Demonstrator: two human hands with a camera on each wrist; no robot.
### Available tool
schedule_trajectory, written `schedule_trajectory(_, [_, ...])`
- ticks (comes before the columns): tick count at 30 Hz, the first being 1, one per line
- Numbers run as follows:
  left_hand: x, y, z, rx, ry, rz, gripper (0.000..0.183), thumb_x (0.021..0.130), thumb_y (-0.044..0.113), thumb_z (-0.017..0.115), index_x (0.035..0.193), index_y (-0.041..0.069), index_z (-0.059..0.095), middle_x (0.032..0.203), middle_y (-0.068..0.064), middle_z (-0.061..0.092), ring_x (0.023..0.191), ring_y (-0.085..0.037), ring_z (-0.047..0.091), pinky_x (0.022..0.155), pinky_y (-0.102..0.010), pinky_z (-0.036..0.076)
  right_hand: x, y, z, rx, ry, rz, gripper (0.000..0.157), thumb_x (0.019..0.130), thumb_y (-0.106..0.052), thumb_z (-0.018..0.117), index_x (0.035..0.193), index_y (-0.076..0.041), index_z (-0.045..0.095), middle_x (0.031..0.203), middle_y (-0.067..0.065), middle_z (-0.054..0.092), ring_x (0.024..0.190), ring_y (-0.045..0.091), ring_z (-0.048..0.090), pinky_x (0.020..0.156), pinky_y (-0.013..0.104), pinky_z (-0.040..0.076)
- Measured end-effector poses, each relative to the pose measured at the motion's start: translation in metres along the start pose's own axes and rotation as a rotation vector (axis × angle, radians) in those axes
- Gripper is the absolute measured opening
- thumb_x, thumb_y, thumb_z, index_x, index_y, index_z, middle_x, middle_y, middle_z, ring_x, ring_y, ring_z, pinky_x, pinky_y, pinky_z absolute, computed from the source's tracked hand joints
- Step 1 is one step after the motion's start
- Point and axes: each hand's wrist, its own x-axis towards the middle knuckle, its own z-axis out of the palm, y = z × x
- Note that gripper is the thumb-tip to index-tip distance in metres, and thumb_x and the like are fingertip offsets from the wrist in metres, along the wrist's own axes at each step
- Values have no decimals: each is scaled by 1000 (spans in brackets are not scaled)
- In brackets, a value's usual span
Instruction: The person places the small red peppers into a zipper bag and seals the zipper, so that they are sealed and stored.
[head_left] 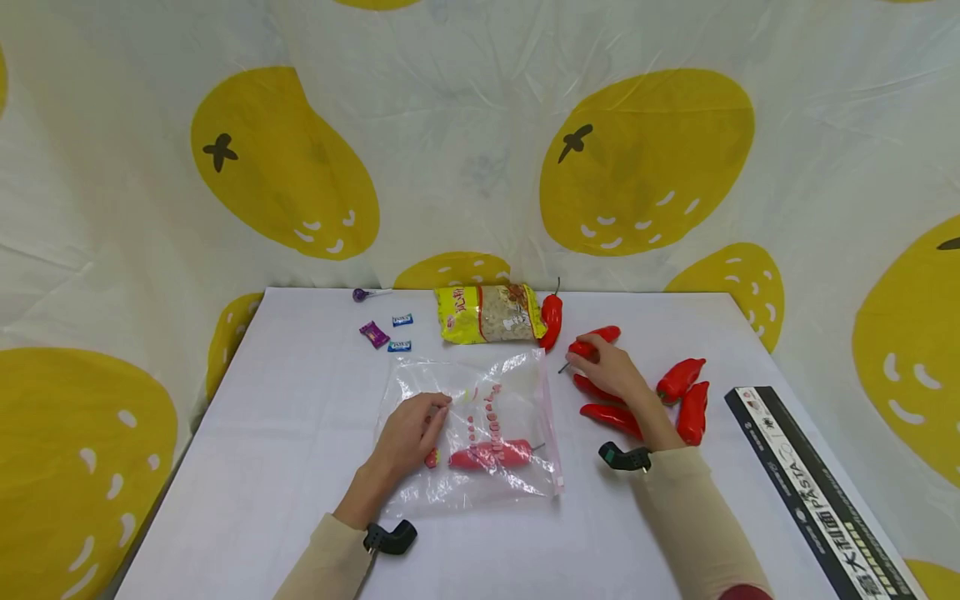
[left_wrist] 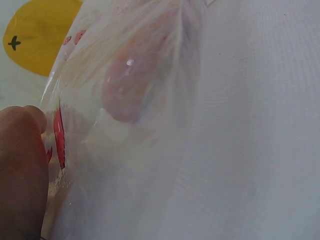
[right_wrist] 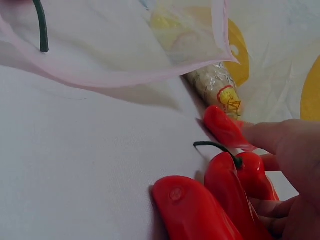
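My left hand (head_left: 412, 433) is on a clear zip bag (head_left: 510, 383) with pink edges and red print, its fingertips pinching the bag's film. A red pepper (head_left: 491, 454) with a dark stem lies inside the bag; it also shows blurred through the film as a red pepper (left_wrist: 132, 85) in the left wrist view. My right hand (head_left: 615, 371) grips a red pepper (right_wrist: 257, 172) by its stem end, fingers around its sides. Just beyond lies another red pepper (right_wrist: 222, 125). Closer to the right wrist camera are more red peppers (right_wrist: 195, 210).
A yellow snack bag (head_left: 487, 315) lies at the back, with a red pepper (head_left: 551, 321) beside it. Left of it are a purple lollipop (head_left: 360, 295) and small wrapped candies (head_left: 374, 334). Two red peppers (head_left: 693, 412) lie right of my right arm, near a long black pasta box (head_left: 817, 492).
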Motion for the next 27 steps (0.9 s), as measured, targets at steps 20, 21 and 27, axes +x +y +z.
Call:
schedule_trajectory(20, [-1, 1, -1, 13, -23, -22, 23, 93, 29, 56, 115, 22, 58, 111, 7, 64, 102, -9, 60, 89, -31, 53, -5, 6, 0, 78, 114, 49, 58, 89, -54, 52, 135, -21, 41, 117, 14, 55, 98, 27, 50, 68, 28, 50])
schedule_trajectory(21, [-1, 2, -1, 12, -24, -25, 24, 93, 29, 57, 115, 22, 58, 112, 7, 64, 102, -9, 60, 90, -31, 53, -7, 7, 0, 81, 130, 48, 58, 88, -54, 52, 135, -21, 41, 118, 14, 54, 97, 27, 50, 68, 28, 51])
schedule_trajectory(27, [0, 1, 0, 9, -23, -20, 24, 92, 28, 58, 115, 22, 58, 111, 7, 64, 102, -9, 60, 89, -32, 53, -21, 13, -4, 110, 216, 23, 53, 91, -43, 55, 134, -16, 39, 120, 17, 52, 93, 27, 50, 65, 28, 53])
